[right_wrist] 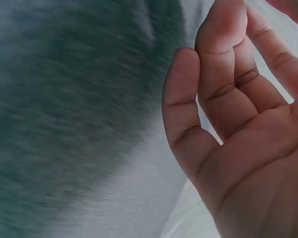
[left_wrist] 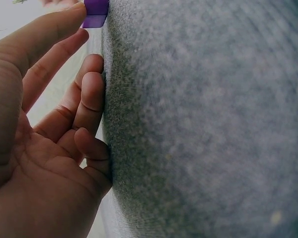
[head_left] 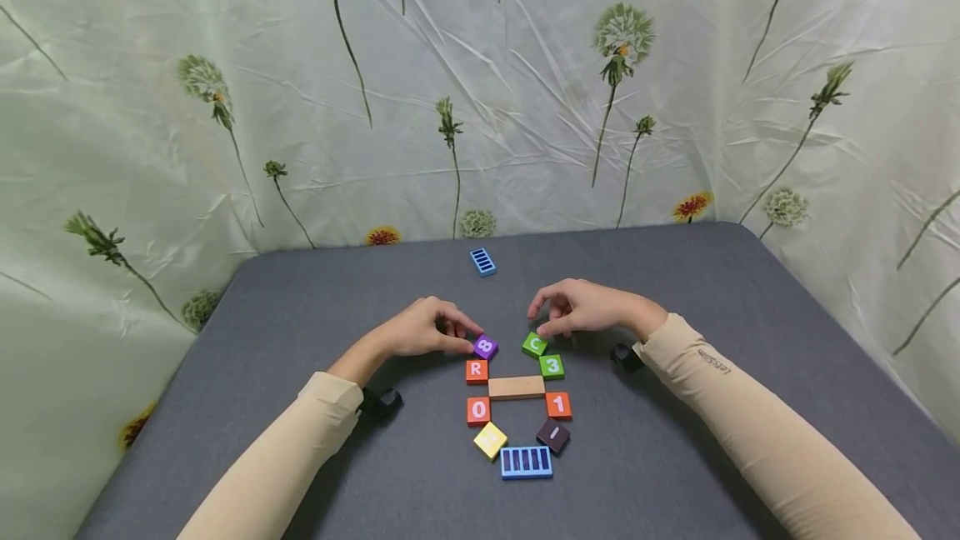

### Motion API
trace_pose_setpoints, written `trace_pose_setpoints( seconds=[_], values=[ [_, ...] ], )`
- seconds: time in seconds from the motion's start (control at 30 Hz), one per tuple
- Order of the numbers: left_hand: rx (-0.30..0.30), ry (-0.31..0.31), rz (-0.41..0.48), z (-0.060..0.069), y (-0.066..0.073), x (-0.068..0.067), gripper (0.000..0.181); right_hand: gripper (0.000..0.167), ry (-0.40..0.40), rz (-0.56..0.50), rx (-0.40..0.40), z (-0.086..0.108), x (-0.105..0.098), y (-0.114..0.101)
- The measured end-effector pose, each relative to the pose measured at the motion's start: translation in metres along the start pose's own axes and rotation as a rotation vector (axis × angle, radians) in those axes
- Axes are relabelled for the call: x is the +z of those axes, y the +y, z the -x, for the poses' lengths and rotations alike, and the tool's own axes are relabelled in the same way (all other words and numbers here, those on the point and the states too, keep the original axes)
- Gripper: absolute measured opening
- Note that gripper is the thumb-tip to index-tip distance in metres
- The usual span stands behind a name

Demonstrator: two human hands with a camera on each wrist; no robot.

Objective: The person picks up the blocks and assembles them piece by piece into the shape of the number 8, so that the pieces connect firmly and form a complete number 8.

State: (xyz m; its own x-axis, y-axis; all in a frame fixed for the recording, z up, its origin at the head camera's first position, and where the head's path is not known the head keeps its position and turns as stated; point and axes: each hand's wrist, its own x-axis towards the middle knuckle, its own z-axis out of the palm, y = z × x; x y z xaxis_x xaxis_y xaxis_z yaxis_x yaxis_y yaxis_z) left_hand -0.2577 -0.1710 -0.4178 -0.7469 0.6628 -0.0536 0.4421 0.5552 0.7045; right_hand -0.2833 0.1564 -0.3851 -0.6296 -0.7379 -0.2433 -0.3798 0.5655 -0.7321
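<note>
My left hand (head_left: 423,327) pinches the purple tile (head_left: 486,347) marked 8 between thumb and index finger. In the left wrist view the thumb meets that purple tile's edge (left_wrist: 94,21), while the other fingers bend loosely by the cloth. On the other side, my right hand (head_left: 588,307) rests its thumb at the green C tile (head_left: 534,345); its index finger stays raised off the tile. No tile shows in the right wrist view, only the loosely bent fingers (right_wrist: 228,74). Just below lie the red R tile (head_left: 477,371) and the green 3 tile (head_left: 552,367).
A plain wooden block (head_left: 516,387) bridges the two columns. Nearer lie red 0 (head_left: 478,410) and 1 (head_left: 558,405) tiles, a tilted yellow tile (head_left: 491,441), a dark tile (head_left: 553,435) and a blue slotted block (head_left: 527,462). Another blue slotted block (head_left: 483,262) lies near the table's back edge.
</note>
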Motion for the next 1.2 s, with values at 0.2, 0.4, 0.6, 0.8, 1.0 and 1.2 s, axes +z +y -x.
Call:
trace_pose_setpoints(
  seconds=[0.2,0.4,0.6,0.8,1.0,1.2],
  values=[
    [0.001,0.002,0.002,-0.001,0.000,0.001,0.025,0.033,0.074,0.040,0.040,-0.013,-0.017,-0.008],
    [-0.007,0.001,0.004,-0.002,-0.001,0.002,0.025,0.031,0.209,0.102,0.088,-0.036,-0.023,-0.010],
    [-0.014,0.005,0.005,-0.001,0.001,0.004,0.024,0.033,0.373,0.099,0.182,-0.059,-0.019,-0.014],
    [-0.009,0.002,0.009,-0.001,0.002,0.003,0.023,0.036,0.504,-0.022,0.272,-0.077,-0.014,-0.016],
    [-0.002,0.002,0.008,-0.001,0.002,0.002,0.023,0.037,0.532,-0.147,0.325,-0.091,-0.009,-0.016],
    [-0.006,0.008,0.011,0.000,0.001,0.001,0.023,0.036,0.543,-0.136,0.370,-0.106,-0.001,-0.021]
  ],
)
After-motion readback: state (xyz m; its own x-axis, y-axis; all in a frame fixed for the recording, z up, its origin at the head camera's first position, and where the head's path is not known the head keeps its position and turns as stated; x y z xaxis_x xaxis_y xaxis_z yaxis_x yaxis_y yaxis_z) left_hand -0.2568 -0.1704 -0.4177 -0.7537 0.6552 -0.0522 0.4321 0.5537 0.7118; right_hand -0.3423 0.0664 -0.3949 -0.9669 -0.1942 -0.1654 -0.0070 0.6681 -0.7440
